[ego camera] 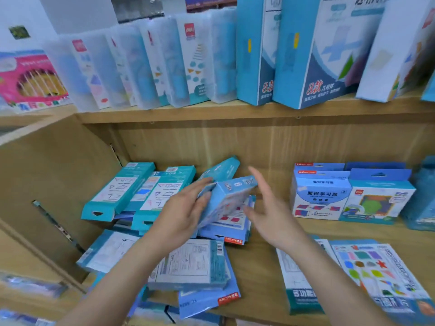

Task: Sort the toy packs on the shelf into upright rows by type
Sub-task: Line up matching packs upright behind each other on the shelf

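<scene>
My left hand [182,212] grips a light blue toy pack [227,198], tilted, above a loose heap of packs [202,262] on the wooden shelf [259,257]. My right hand [268,208] hovers just right of that pack with fingers spread and holds nothing. Two teal packs [122,191] lie flat at the heap's back left. At the right, blue packs [320,196] and a teal pack [379,198] stand upright in rows.
Flat packs [376,274] lie at the shelf's front right. The upper shelf [211,112] holds upright clear cases [146,64] and tall blue boxes [313,52]. A wooden side panel [54,175] closes the left. A pink pack [30,81] stands far left.
</scene>
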